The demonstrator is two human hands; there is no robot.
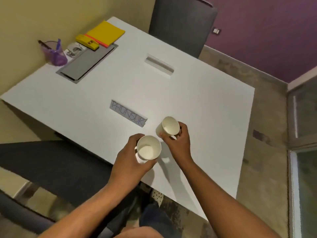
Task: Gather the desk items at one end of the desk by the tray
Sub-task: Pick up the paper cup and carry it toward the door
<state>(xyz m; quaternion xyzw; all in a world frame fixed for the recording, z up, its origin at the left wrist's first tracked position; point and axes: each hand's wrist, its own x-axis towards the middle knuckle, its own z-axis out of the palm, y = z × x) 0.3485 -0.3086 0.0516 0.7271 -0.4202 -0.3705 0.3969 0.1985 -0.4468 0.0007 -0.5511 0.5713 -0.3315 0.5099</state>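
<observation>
Two white paper cups in hand at the near edge of the white surface point(197, 93). Left hand point(130, 157) wrapped round the nearer cup point(148, 148), fingers point(149, 163) curled under its wall, thumb on the far side; mouth open toward the camera, apparently empty. Right hand point(180, 141) pinching the second cup point(168, 126) between thumb and fingers at its lower wall, cup tilted, mouth up and toward the left. Both seem lifted or barely resting; contact with the surface not clear. Cups just beside each other, not nested.

Gathered cluster well apart, at the far-left end: grey tray point(85, 63) set into the surface, yellow folder point(106, 33) overlapping its far corner, yellow stapler-like block point(87, 42) beside it, purple pen holder point(54, 53) just left of the tray, small packet of clips point(74, 49) between holder and tray.

Key relation: destination lies forward and to the left of both hands, diagonally across the surface. Left hand nearer that end. Name plate point(128, 113) lying close to the line of travel, just ahead of the cups; long axis running near-right to far-left. Slot cut-out point(159, 65) farther on, right of the path.

Judgement: carry step in hand; bare patch right of the tray looks the likely landing spot.
</observation>
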